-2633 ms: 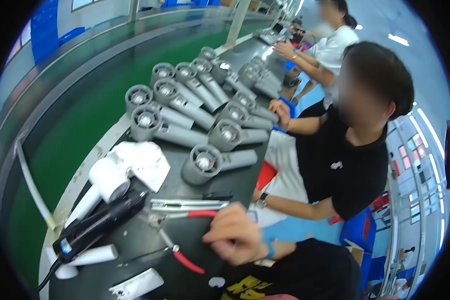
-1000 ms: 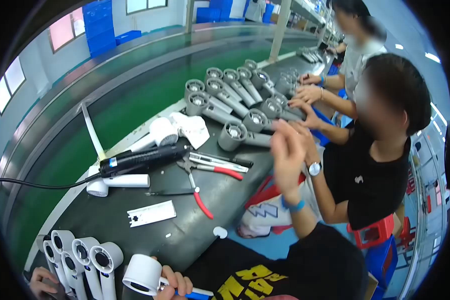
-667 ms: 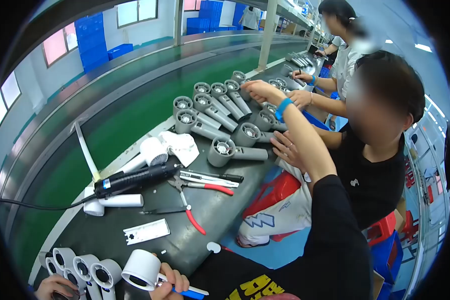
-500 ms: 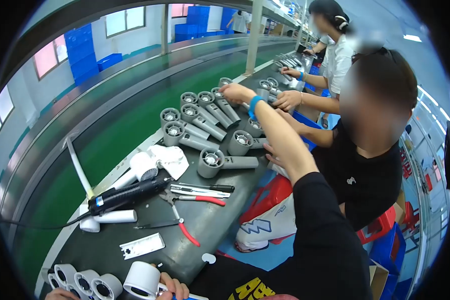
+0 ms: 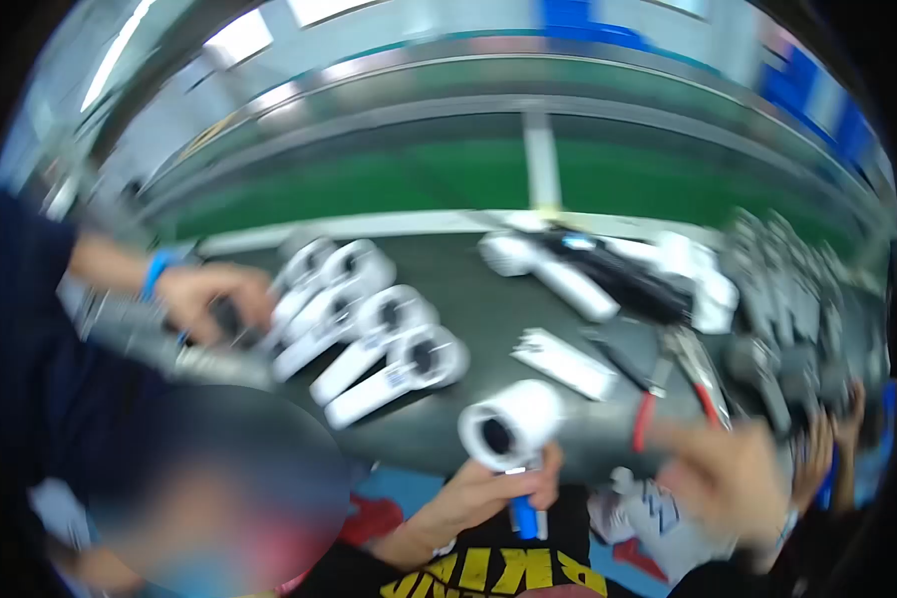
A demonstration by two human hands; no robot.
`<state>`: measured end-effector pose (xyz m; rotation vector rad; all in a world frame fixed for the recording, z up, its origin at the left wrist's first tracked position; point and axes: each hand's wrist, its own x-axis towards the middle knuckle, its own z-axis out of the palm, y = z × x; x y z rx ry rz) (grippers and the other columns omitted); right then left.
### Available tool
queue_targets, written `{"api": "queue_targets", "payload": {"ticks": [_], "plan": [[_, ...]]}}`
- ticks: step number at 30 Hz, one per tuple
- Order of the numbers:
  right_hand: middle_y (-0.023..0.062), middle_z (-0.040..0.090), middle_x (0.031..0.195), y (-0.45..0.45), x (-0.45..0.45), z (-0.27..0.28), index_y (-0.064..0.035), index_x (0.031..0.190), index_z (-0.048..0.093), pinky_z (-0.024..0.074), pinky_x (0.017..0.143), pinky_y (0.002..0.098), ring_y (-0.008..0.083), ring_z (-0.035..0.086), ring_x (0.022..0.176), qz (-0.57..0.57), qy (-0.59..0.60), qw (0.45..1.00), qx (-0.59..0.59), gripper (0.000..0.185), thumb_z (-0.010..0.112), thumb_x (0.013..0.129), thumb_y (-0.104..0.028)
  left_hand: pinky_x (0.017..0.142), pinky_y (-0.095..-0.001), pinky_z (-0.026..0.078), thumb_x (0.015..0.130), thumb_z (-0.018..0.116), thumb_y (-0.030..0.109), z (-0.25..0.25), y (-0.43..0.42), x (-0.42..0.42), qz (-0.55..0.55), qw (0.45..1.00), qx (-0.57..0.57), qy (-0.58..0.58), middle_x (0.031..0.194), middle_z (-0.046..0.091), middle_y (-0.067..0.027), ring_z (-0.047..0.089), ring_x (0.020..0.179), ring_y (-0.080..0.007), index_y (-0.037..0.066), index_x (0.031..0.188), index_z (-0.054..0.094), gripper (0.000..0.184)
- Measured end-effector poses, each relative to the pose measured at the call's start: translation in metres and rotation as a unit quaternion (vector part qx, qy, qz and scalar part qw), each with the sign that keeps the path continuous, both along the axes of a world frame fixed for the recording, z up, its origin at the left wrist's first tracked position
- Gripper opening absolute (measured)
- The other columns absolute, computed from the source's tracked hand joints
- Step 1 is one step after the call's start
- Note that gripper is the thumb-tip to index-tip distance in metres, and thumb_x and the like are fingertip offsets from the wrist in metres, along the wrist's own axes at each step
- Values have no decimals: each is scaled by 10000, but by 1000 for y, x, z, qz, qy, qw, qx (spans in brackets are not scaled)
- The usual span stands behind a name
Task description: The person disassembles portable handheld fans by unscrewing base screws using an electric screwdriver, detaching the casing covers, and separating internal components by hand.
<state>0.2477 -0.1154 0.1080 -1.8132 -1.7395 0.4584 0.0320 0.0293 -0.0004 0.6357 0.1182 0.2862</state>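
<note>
My left hand point(image 5: 498, 488), low in the middle, is wrapped round the handle of a white handheld fan point(image 5: 513, 424). Its round head faces up and left, and a blue piece shows below my fingers. To the right, my right hand point(image 5: 733, 478) is smeared by motion, so its fingers and anything in them cannot be made out. It is nearest to the red-handled pliers point(image 5: 703, 384) on the dark bench. A white half-shell handle cover point(image 5: 565, 364) lies between the held fan and a black electric screwdriver point(image 5: 618, 274).
Several white fans point(image 5: 429, 357) lie in a cluster to the left, where a co-worker's hand point(image 5: 214, 299) is. Grey fans point(image 5: 767, 289) cover the right end, with other hands beside them. A green conveyor belt point(image 5: 369, 189) runs behind the bench point(image 5: 448, 264).
The view has swung left and become blurred. My right hand has come back from the grey fans towards the bench's front edge. My left hand still holds the white fan.
</note>
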Motion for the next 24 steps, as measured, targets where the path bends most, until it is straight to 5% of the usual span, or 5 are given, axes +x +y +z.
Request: {"api": "queue_targets", "payload": {"ticks": [3,10,19,21,24], "plan": [[155,647,946,3,-69,11,0,1261,519,498,760,336,258,636,842,56,102,977,-179,444,638,833,-21,673,-235,446,901,608,143,9,-8,-10,50,996,65,41,885,525,-26,537,747,-85,11,1069,503,238],[88,503,1126,18,-128,-92,-20,1385,282,437,804,251,139,517,939,-32,448,889,-92,498,513,951,-98,721,-240,478,877,638,129,4,-19,-25,138,975,159,75,1088,514,-79,578,820,-100,46,1385,232,655],[62,564,770,6,-126,-167,-86,1292,358,419,503,220,126,533,575,-130,525,841,-10,355,505,979,-167,400,-218,466,902,616,196,0,-7,-34,58,991,123,1,1253,450,-144,591,687,-120,87,1430,-26,839],[121,621,781,14,-137,-148,6,1333,377,420,372,255,142,535,422,-231,523,817,79,629,612,885,-366,462,-233,507,909,606,203,1,2,-35,50,989,137,-22,1302,430,-164,616,817,-161,83,1438,-4,816],[168,592,885,23,-131,-129,7,1363,296,371,336,221,131,500,397,-179,505,840,84,683,569,908,-424,970,-375,462,919,593,213,-7,18,-39,100,933,346,6,1432,317,-233,483,1242,-320,61,1451,172,695]]}}
